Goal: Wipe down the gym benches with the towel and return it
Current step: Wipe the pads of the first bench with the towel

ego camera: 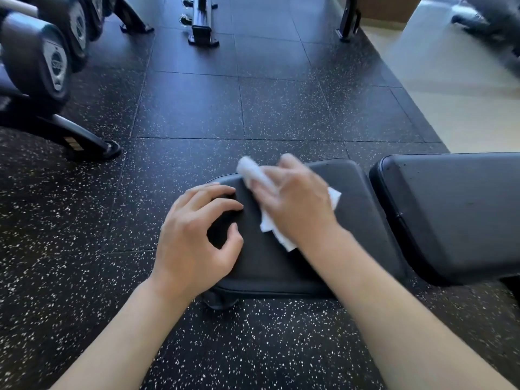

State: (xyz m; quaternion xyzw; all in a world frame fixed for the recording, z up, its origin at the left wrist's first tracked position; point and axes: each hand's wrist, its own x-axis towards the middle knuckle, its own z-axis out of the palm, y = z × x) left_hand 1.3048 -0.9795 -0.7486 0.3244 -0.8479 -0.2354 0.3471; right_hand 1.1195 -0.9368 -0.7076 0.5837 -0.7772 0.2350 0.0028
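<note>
A black padded bench seat (pixel 351 220) lies in front of me, with a second black pad (pixel 455 209) of the bench to its right. My right hand (pixel 292 198) presses a crumpled white towel (pixel 270 223) onto the seat; the hand is blurred, and the towel pokes out beyond the fingertips and below the palm. My left hand (pixel 194 237) rests on the seat's left edge, fingers loosely curled with the fingertips on the pad, holding nothing.
A dumbbell rack (pixel 42 60) with large dumbbells stands at the upper left, its foot (pixel 92 144) reaching onto the speckled rubber floor. Black equipment frames (pixel 201 26) stand at the top centre. Pale flooring (pixel 455 97) begins at the upper right.
</note>
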